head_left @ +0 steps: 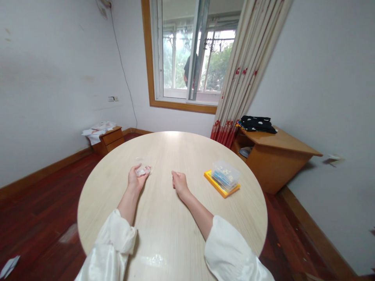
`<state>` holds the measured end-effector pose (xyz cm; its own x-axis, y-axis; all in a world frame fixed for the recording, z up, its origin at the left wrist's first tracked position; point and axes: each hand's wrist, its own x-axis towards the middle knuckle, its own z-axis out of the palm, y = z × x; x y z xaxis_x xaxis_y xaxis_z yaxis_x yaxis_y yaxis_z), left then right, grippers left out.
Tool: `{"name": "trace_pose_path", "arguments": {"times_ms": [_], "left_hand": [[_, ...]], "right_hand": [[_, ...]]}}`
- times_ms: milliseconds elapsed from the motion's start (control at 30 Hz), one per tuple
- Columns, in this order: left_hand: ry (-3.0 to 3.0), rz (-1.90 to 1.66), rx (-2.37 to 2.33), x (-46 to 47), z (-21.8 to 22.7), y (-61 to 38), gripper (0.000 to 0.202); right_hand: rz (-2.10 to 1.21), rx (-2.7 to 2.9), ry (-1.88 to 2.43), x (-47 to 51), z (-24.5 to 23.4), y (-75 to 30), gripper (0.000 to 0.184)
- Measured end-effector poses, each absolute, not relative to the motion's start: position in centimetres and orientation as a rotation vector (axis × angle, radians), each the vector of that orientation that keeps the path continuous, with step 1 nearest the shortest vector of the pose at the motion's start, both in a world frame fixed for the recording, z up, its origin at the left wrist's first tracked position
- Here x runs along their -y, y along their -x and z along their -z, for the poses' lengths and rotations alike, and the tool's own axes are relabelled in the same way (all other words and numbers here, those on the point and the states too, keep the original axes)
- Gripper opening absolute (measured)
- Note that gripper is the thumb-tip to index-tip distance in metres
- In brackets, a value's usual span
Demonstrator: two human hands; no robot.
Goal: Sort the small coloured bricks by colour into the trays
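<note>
My left hand (136, 177) is over the left part of the round table, its fingers curled round a small clear plastic box (143, 170). A see-through flap that looks like a raised lid shows at the box's far side. What lies inside is too small to make out. To the right, apart from the box, my right hand (179, 183) is closed with the thumb on top. Its fingertips are turned away, so anything in them is hidden.
On the table's (164, 234) right side lies a yellow tray or frame (215, 183) with a clear container (226, 172) holding blue and white items on it. A wooden desk (272, 156) with folded black cloth (256, 124) stands behind right. A person (187, 69) shows beyond the window.
</note>
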<state>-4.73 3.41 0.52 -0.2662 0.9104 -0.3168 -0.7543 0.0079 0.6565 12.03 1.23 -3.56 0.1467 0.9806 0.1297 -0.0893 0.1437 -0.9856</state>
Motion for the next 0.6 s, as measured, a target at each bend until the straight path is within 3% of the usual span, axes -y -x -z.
{"name": "trace_pose_path", "arguments": {"times_ms": [300,433,600], "left_hand": [[-0.875,-1.735,-1.638,-4.6,1.5,7.1,0.028],[-1.188,-1.481,-2.067,-4.3,1.6,8.4,0.029],[-1.114,-1.302,-2.297,-3.9,1.6,9.3,0.027]], "right_hand": [[-0.936,1.33,1.215,-0.1,2.9,-11.8,0.037],[-0.903,1.43,1.227,0.5,2.6,-11.6,0.036],[-0.846,1.523,1.231,1.0,2.4,-11.6,0.033]]}}
